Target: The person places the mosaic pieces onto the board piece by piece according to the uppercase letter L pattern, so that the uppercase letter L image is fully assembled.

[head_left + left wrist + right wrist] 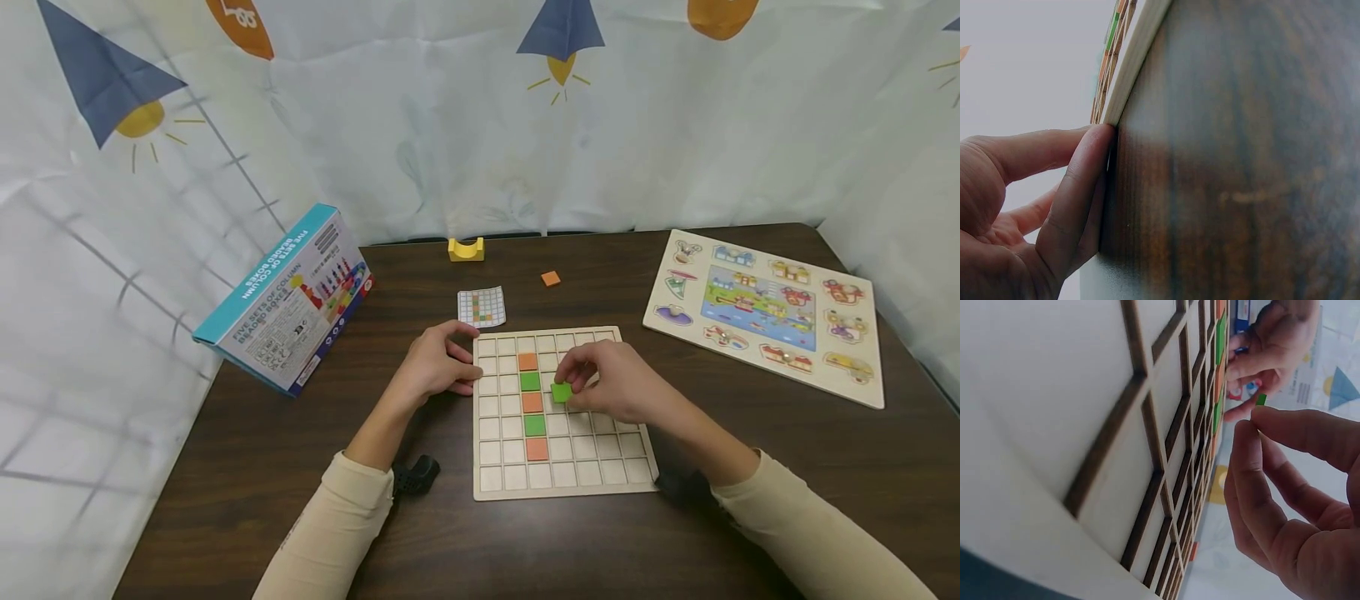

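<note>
A wooden grid board [600,472] lies on the table, with a column of orange and green square tiles set in its cells. Above the cells just right of that column, my right hand [611,383] pinches a green tile [561,392] between thumb and fingertips. The tile's green edge [1261,399] pokes out past the fingertips in the right wrist view. At the board's left side, my left hand [435,362] rests its fingertips against the edge. In the left wrist view its fingers [1075,187] reach fairly straight to the board's pale side [1132,62].
Behind the board lie a small pattern card [491,298], a loose orange tile [551,278] and a yellow cradle-shaped block [467,250]. A blue and white box [292,304] stands tilted at the left. To the right lies a wooden picture puzzle [690,312]. A curtain [450,125] hangs behind.
</note>
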`<action>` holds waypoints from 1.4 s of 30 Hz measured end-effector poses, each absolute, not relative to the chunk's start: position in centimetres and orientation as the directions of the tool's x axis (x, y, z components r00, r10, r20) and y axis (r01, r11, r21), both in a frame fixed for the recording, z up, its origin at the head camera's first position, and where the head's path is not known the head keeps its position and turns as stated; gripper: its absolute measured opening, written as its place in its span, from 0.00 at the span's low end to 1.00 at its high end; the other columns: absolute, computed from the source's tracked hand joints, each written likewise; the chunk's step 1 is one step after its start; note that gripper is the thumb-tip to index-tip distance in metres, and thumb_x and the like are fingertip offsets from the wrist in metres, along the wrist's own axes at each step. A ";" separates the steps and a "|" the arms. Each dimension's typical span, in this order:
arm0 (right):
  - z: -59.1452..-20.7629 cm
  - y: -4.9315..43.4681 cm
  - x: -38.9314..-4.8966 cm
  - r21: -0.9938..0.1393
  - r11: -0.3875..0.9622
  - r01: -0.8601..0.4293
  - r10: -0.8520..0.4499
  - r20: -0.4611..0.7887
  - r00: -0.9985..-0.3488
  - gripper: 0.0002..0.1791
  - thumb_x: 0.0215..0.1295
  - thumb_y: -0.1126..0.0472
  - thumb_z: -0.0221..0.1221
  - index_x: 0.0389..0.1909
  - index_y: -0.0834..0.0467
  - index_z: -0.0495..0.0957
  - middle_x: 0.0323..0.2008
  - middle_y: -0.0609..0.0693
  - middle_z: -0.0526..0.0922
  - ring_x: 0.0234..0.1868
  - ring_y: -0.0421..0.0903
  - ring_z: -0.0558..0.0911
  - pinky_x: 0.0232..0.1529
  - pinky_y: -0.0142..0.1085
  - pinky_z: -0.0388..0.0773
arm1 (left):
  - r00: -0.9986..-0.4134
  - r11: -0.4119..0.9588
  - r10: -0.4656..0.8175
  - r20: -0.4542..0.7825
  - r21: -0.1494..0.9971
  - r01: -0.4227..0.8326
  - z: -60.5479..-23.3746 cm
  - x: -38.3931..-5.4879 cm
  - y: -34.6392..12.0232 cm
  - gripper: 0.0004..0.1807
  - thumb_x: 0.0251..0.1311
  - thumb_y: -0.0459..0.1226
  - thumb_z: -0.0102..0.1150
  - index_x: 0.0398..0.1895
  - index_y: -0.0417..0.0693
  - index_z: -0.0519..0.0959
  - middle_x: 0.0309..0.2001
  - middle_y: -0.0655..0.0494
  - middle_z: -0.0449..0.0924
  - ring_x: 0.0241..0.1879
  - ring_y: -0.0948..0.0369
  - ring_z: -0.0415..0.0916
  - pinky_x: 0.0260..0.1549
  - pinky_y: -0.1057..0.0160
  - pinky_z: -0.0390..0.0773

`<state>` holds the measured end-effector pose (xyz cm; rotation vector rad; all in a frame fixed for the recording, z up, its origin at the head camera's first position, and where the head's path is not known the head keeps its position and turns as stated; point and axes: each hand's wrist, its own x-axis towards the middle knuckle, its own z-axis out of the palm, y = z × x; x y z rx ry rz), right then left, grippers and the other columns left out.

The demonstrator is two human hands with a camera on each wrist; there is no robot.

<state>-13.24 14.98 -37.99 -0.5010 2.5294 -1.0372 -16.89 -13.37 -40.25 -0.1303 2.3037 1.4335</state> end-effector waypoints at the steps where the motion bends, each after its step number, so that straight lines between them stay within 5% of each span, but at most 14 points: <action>1: -38.0 15.0 -13.1 -0.718 0.670 -0.187 -0.450 -0.193 -0.872 0.13 0.53 0.67 0.74 0.39 0.53 0.86 0.31 0.45 0.83 0.35 0.42 0.81 0.40 0.36 0.79 | -0.906 0.465 0.140 -0.398 0.835 -0.295 -40.2 -16.9 -13.4 0.32 0.57 0.26 0.74 0.65 0.51 0.76 0.41 0.43 0.81 0.26 0.56 0.86 0.27 0.57 0.91; 42: -37.7 14.0 -10.3 -0.708 0.665 -0.238 -0.564 -0.267 -0.781 0.16 0.47 0.73 0.74 0.31 0.52 0.82 0.27 0.46 0.80 0.31 0.41 0.77 0.32 0.31 0.78 | -0.906 0.462 0.141 -0.399 0.836 -0.296 -40.1 -16.9 -13.4 0.32 0.57 0.26 0.74 0.66 0.50 0.75 0.42 0.42 0.80 0.27 0.56 0.86 0.27 0.56 0.91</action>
